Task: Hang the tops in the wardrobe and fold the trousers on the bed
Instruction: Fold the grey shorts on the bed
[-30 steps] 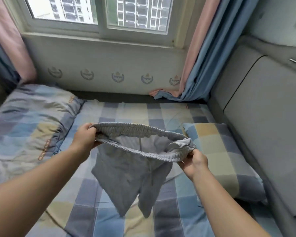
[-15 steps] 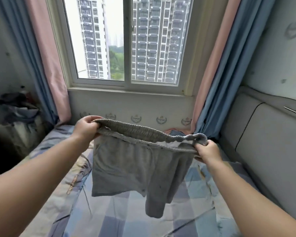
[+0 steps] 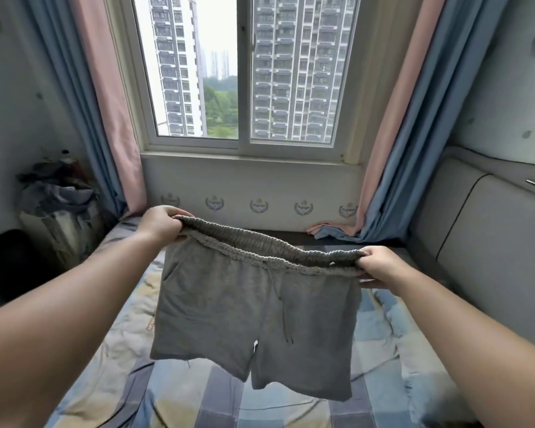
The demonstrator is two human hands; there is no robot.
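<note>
One pair of grey shorts (image 3: 254, 313) is up in the air, held by the elastic waistband over the bed (image 3: 383, 335), both legs hanging free and not touching the patchwork bedding. Left hand (image 3: 159, 223) grip pinches the left end of the waistband, fingers curled over the top edge; right hand (image 3: 380, 267) grip pinches the right end, thumb on top and fingers under. Drawstring (image 3: 283, 307) dangles down the front. Garment looks spread flat and facing the camera, so probably shaken out and squared up, ready to be laid down. Fold itself not started (no crease, no leg brought over). No folded trousers visible anywhere on the bed, no tops or wardrobe in view, so can't tell how the hanging part stands. Heap of clothes (image 3: 59, 193) at far left by the curtain (image 3: 84, 97), maybe more to sort, too dim to tell. Judgement: early in the trousers step, most of it still left.
</note>
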